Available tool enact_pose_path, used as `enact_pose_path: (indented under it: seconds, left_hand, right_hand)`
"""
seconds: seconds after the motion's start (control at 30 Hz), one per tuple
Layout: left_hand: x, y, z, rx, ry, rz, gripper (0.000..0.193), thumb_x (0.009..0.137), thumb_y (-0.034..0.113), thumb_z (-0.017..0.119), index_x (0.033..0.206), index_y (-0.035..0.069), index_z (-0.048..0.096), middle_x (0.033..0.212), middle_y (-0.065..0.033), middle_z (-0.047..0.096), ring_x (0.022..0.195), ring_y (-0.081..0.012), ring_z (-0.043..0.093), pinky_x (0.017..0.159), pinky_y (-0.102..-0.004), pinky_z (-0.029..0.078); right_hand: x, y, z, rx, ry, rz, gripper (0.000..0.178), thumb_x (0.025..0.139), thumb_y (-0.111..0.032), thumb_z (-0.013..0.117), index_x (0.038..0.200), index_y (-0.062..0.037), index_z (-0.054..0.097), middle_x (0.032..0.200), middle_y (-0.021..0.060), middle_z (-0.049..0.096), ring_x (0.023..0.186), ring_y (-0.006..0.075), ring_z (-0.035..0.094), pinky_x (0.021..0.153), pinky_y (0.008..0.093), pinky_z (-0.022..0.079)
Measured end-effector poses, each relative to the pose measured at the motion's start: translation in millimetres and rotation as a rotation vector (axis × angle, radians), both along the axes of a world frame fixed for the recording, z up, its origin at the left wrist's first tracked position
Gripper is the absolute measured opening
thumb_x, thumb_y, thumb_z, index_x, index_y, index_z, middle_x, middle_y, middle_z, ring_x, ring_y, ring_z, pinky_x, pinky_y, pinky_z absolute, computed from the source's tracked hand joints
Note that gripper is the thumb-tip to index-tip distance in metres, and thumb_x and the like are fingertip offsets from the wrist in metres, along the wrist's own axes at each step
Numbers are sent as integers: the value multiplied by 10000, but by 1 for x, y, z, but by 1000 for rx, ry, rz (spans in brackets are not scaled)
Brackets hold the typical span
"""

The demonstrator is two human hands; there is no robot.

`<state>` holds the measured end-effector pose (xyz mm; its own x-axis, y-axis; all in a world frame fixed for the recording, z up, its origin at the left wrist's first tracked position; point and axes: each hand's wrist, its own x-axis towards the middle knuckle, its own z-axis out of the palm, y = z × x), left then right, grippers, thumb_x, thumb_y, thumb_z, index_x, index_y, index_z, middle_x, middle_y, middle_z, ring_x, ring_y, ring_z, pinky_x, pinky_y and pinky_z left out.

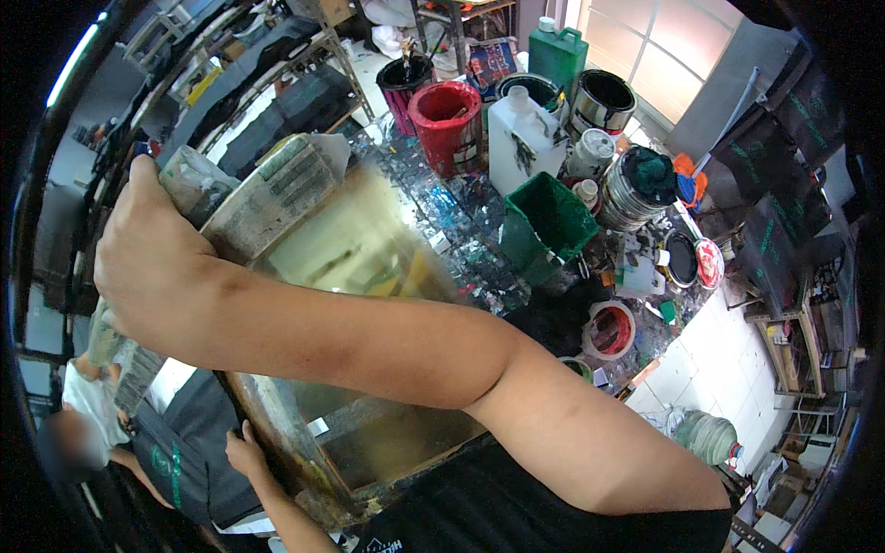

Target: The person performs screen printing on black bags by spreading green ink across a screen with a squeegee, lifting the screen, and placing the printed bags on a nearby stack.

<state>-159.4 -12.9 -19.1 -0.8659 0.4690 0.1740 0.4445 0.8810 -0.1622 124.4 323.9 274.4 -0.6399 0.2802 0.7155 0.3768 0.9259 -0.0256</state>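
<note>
Green lettering is already on the dark fabric (168,453) at the framed panel's left edge; how many pieces are left cannot be told. A tape-wrapped board (277,203) is gripped by the right hand (152,249) at the far left corner of the framed panel (263,405), left of the stained worktop's containers (544,217). Whether the left hand (246,453), by that panel's left edge, is closed cannot be told.

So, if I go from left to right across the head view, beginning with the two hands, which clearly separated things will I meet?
Right hand → left hand → red bucket → white jug → tin with dark green contents → large clear bottle.
</note>
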Motion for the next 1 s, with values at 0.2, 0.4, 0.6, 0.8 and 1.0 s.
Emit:
enact_pose_path:
  seconds: [0.2, 0.4, 0.6, 0.8, 1.0]
  left_hand:
    - [-15, -27, 24, 247, -90, -129, 490, 1023, 426, 606, 1131, -40, 710, 1068, -306, 711, 1002, -499, 672, 861, -528, 522]
    - [-19, -5, 74, 65, -44, -396, 374, 1033, 290, 546, 947, -40, 699, 958, -292, 692, 919, -503, 649, 791, -555, 508]
    - [82, 134, 75, -180, -204, -659, 252, 983, 195, 532, 981, 44, 734, 996, -220, 739, 940, -426, 713, 803, -524, 567]
    - [195, 244, 34, 285, -672, -705, 593, 1073, 501, 392, 1283, 16, 660, 1329, -279, 634, 1260, -443, 595, 1073, -517, 463]
    - [245, 171, -1, 188, -317, -874, 719, 1027, 599, 477, 1565, 123, 452, 1637, -260, 342, 1521, -498, 267, 1226, -659, 161]
  right_hand:
    - [0, -1, 5, 34, 27, -21, 364, 963, -405, 560, 1036, -153, 812, 941, 76, 775, 934, 258, 712, 881, 498, 389]
    - [16, 2, 12, -22, 8, 37, 392, 920, -481, 601, 973, -154, 811, 933, 98, 778, 927, 262, 734, 920, 514, 412]
    - [33, -18, 55, -112, -387, -126, 644, 1084, -606, 348, 1027, -62, 688, 810, 50, 647, 762, 159, 601, 859, 386, 505]
    - [21, -23, 55, -102, -329, -82, 662, 1075, -623, 353, 1051, -58, 697, 874, 83, 705, 847, 163, 673, 915, 428, 504]
    - [16, -10, 34, -46, -326, -134, 656, 1062, -637, 384, 998, -64, 695, 806, 53, 675, 761, 164, 650, 828, 397, 532]
